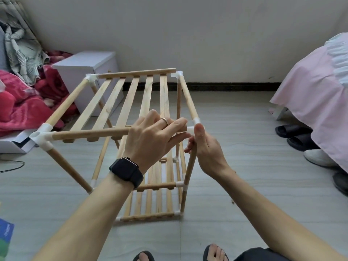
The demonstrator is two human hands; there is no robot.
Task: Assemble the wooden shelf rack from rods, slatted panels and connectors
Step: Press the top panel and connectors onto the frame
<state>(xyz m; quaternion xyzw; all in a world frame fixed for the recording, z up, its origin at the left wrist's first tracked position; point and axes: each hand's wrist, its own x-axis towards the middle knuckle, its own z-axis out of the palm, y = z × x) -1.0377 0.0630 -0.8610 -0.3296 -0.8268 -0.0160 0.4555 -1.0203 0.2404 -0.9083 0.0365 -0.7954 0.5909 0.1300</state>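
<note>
Floor (244,132) below, left hand (154,134) and right hand (205,151) (thumb up) grip rack (120,102).

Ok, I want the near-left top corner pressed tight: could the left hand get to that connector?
Probably yes: the left hand holds the near top rail, which runs bare to the connector, with nothing in between.

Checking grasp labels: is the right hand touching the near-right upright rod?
Touching. Head view: the right hand grips the upright rod, fingers curled round it.
</note>
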